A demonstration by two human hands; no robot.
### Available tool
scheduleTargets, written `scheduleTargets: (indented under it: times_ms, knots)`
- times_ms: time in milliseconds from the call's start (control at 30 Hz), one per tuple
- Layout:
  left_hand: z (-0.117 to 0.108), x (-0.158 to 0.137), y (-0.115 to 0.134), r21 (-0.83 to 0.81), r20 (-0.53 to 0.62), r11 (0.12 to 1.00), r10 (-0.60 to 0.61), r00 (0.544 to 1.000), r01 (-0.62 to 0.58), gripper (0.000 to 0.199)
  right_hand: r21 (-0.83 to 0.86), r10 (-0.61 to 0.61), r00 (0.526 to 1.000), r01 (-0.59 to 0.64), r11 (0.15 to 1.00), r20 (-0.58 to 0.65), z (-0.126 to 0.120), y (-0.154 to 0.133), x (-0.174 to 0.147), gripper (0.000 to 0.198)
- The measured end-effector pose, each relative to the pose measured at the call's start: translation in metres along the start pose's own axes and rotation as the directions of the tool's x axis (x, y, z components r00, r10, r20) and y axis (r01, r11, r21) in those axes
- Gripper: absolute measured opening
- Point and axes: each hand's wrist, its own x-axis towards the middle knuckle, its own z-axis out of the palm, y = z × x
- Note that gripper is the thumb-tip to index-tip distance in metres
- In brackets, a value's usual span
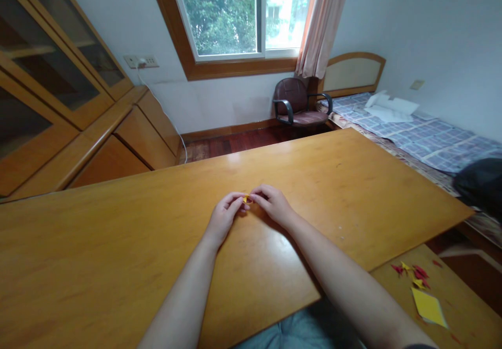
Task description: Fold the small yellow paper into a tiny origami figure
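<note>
Between my two hands, above the middle of the wooden table [129,249], is a small folded piece of yellow paper [246,199]. My left hand [226,216] pinches its left side between thumb and fingers. From the right, my right hand [273,202] closes its fingertips on the other side of the paper. Much of the paper is covered by the fingers, so its exact shape is hard to make out.
A lower surface at the right holds several small red and yellow folded paper pieces [418,273] and a stack of yellow square paper [428,307]. Beyond the table stand a maroon armchair [293,101], a bed [431,140] and a wooden cabinet [98,129].
</note>
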Motion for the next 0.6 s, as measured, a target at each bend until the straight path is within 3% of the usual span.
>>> scheduleTargets:
  times_ms: [600]
  knots:
    - [0.0001, 0.0007, 0.0002, -0.007, -0.044, 1.0, 0.025, 0.999, -0.025, 0.03, 0.002, 0.044, 0.999, -0.044, 0.999, 0.006, 0.0005, -0.0031, -0.0014, 0.015]
